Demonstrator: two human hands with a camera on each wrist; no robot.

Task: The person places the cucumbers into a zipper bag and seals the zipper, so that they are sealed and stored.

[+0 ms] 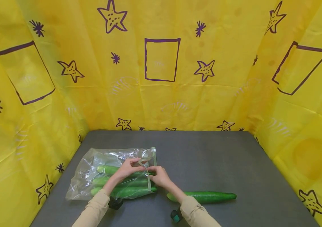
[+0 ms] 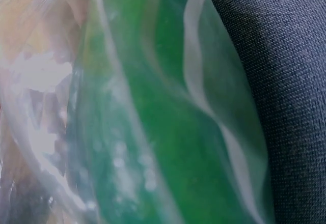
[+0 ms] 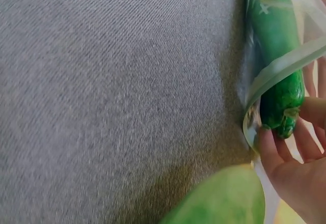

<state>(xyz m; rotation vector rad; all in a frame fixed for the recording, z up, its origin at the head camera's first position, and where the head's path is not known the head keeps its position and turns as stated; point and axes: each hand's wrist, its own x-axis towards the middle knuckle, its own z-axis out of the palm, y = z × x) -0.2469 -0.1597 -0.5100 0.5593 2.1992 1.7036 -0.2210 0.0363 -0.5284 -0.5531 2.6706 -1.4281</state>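
A clear plastic bag point(image 1: 81, 176) lies on its side at the left of the table, its mouth facing right. Several green cucumbers point(image 1: 121, 191) lie side by side inside it. My left hand point(image 1: 126, 169) pinches the bag's rim at the mouth between thumb and forefinger. At the same opening my right hand point(image 1: 160, 177) holds the end of a cucumber point(image 3: 285, 94), fingertips around its tip; the bag's pale rim crosses that cucumber in the right wrist view. Another cucumber point(image 1: 212, 197) lies outside, partly behind my right forearm. Blurred plastic over green fills the left wrist view.
The grey table point(image 1: 200, 157) carries the bag and the loose cucumber. Yellow cloth walls point(image 1: 223, 104) with drawn stars and frames stand along its back and both sides. Dark wrist devices point(image 1: 116, 204) sit beneath both sleeves.
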